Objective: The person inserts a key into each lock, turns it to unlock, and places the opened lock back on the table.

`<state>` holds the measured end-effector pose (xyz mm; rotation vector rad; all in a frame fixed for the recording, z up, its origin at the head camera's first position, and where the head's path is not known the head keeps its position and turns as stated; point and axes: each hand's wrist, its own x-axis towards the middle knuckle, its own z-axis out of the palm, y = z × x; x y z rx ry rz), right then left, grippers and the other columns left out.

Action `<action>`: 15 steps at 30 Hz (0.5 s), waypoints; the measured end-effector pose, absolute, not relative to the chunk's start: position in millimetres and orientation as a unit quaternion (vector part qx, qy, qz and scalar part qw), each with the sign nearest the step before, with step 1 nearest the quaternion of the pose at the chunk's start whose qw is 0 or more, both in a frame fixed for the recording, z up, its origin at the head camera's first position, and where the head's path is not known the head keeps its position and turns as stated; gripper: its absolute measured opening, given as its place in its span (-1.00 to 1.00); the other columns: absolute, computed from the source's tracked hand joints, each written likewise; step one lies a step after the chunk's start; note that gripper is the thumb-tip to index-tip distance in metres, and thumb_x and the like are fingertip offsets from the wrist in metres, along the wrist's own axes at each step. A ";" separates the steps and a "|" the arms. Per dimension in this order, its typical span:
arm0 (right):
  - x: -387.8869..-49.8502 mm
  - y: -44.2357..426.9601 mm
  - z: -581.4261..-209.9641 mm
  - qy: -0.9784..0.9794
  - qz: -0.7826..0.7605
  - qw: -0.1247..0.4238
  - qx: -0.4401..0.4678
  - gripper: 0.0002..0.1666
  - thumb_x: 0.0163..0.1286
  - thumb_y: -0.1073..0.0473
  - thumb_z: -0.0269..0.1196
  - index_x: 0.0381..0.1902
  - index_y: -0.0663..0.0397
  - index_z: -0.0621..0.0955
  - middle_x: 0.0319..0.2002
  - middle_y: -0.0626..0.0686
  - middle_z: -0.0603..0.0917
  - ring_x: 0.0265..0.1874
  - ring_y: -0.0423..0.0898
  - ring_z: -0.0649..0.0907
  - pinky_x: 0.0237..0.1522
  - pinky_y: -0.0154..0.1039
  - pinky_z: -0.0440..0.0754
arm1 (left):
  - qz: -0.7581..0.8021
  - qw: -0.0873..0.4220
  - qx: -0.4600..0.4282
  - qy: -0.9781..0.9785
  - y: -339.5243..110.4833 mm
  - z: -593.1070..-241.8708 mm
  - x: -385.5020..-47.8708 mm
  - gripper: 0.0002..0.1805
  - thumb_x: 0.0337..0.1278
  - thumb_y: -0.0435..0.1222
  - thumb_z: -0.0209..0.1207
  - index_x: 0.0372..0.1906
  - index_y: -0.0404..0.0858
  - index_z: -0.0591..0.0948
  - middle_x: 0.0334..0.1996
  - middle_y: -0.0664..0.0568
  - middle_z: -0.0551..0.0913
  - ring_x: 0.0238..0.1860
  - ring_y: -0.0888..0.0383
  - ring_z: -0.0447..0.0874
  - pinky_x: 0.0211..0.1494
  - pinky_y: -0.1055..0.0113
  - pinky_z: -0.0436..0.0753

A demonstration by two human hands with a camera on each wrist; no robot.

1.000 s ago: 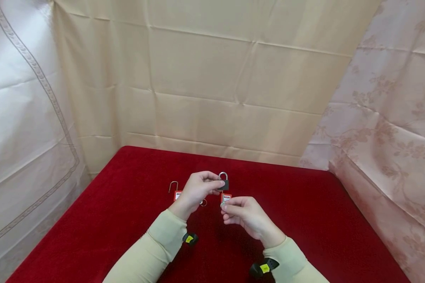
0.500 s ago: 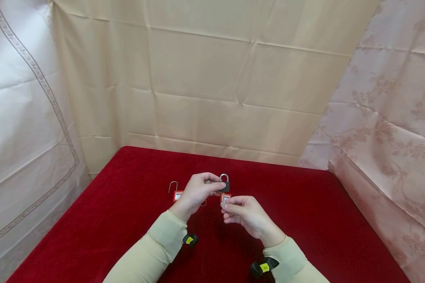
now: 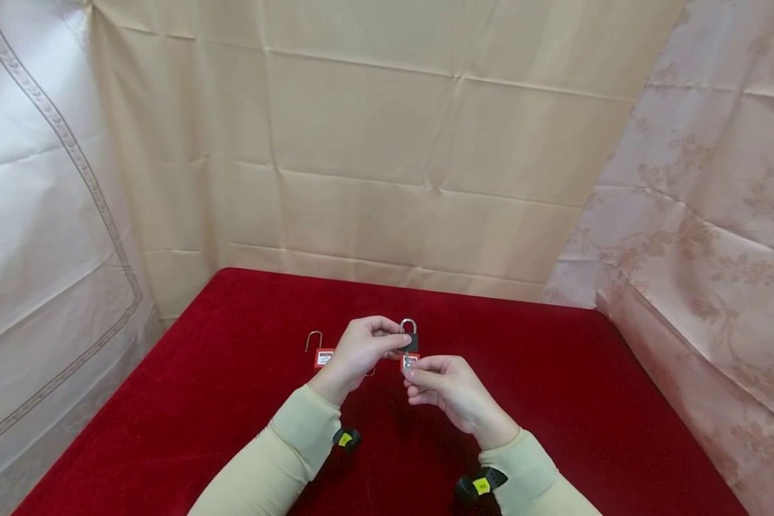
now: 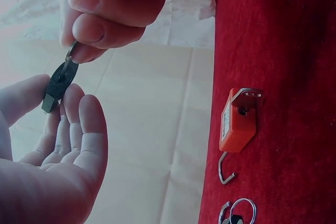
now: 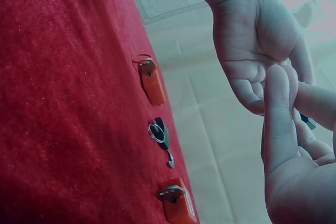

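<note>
My left hand (image 3: 368,344) pinches a black padlock (image 3: 413,345) between thumb and fingers, its silver shackle upward with both legs in the body. Just below, my right hand (image 3: 454,394) pinches a small metal key (image 4: 71,50) between thumb and forefinger. In the left wrist view the key meets the padlock's keyhole end; how deep it sits cannot be seen. Both hands are raised above the red cloth. Behind them lies a red padlock (image 3: 414,357) with a white label, partly hidden by the right fingers.
Another red padlock (image 3: 323,357) with its shackle open lies left, partly behind the left hand. Between the red ones, the right wrist view shows a second black padlock (image 5: 165,134) with a key ring (image 5: 156,133). Red cloth (image 3: 555,401) covers the table; curtains (image 3: 374,143) hang behind.
The black padlock has come down slightly toward the key, closing the small gap between them. The right hand has hardly moved and keeps its pinch. The padlocks on the cloth stay put.
</note>
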<state>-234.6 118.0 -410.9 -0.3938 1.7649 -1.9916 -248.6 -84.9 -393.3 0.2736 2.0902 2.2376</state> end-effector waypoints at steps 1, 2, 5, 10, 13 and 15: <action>-234.5 118.1 -410.6 0.641 -0.721 0.223 -0.140 -0.89 0.41 0.33 0.32 -0.17 0.30 0.71 -0.32 0.17 0.72 -0.42 -0.09 0.73 -0.18 -0.13 0.77 | 0.727 0.034 0.089 0.680 -85.1 -393.0 -248.6 -0.76 0.20 -0.33 0.38 -0.11 -0.40 0.68 -0.30 -0.10 0.76 -0.29 0.01 0.76 -0.03 0.06 0.74; -234.4 118.3 -410.3 0.641 -0.721 0.223 -0.138 -0.88 0.40 0.33 0.33 -0.17 0.31 0.71 -0.31 0.17 0.72 -0.42 -0.09 0.73 -0.18 -0.13 0.77 | 0.726 0.034 0.089 0.681 -85.4 -392.8 -248.6 -0.76 0.21 -0.33 0.38 -0.11 -0.40 0.68 -0.30 -0.10 0.76 -0.29 0.02 0.76 -0.02 0.06 0.74; -234.4 119.0 -410.5 0.642 -0.722 0.222 -0.133 -0.86 0.40 0.32 0.34 -0.14 0.31 0.71 -0.30 0.19 0.72 -0.41 -0.08 0.73 -0.17 -0.12 0.77 | 0.725 0.033 0.090 0.682 -86.0 -392.0 -248.2 -0.75 0.21 -0.32 0.38 -0.10 -0.39 0.68 -0.30 -0.10 0.76 -0.29 0.02 0.76 -0.02 0.06 0.73; -235.3 120.3 -411.5 0.644 -0.721 0.222 -0.128 -0.74 0.41 0.30 0.34 -0.06 0.43 0.67 -0.28 0.22 0.72 -0.39 -0.06 0.74 -0.15 -0.11 0.77 | 0.722 0.030 0.090 0.685 -86.4 -390.8 -247.3 -0.76 0.21 -0.32 0.38 -0.11 -0.39 0.68 -0.31 -0.10 0.76 -0.27 -0.01 0.76 -0.04 0.10 0.74; -235.7 120.4 -411.5 0.644 -0.721 0.222 -0.125 -0.69 0.41 0.29 0.35 -0.03 0.48 0.65 -0.27 0.23 0.72 -0.38 -0.06 0.74 -0.15 -0.11 0.77 | 0.723 0.032 0.088 0.684 -86.1 -391.5 -247.6 -0.76 0.22 -0.32 0.38 -0.10 -0.38 0.68 -0.30 -0.10 0.76 -0.24 -0.05 0.77 -0.04 0.10 0.74; -235.7 120.3 -411.4 0.644 -0.722 0.222 -0.123 -0.69 0.40 0.29 0.35 -0.03 0.46 0.65 -0.26 0.26 0.72 -0.37 -0.06 0.75 -0.14 -0.11 0.77 | 0.724 0.032 0.089 0.683 -85.9 -391.6 -247.9 -0.76 0.22 -0.32 0.38 -0.10 -0.39 0.68 -0.30 -0.10 0.76 -0.24 -0.06 0.77 -0.03 0.09 0.74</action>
